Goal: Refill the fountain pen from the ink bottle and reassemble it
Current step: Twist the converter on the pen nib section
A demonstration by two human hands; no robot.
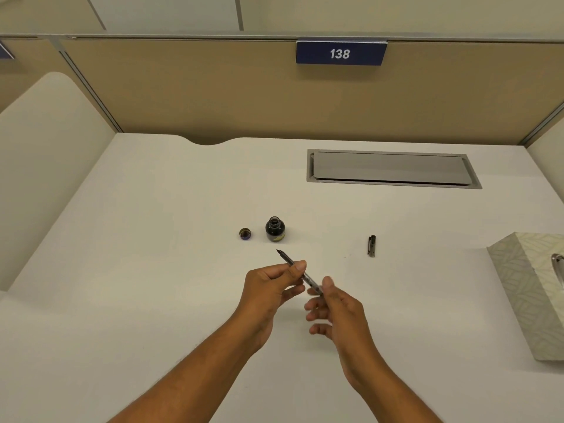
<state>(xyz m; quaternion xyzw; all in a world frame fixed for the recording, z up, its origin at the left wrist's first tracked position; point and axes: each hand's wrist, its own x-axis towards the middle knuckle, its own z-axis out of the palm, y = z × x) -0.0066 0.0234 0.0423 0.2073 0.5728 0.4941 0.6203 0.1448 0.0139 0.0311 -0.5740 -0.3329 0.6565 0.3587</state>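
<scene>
I hold the fountain pen (287,259) above the white desk (152,239), its nib pointing up and left toward the ink bottle. My left hand (271,288) grips the front section. My right hand (335,306) pinches the rear end between thumb and forefinger, other fingers spread. The dark ink bottle (275,229) stands open just beyond the nib. Its round lid (245,234) lies to the bottle's left. The pen cap (371,246) with a clip lies on the desk to the right.
A patterned tissue box (531,288) sits at the right edge. A grey cable hatch (390,169) is set into the desk at the back. Beige partition walls (213,87) enclose the desk on three sides.
</scene>
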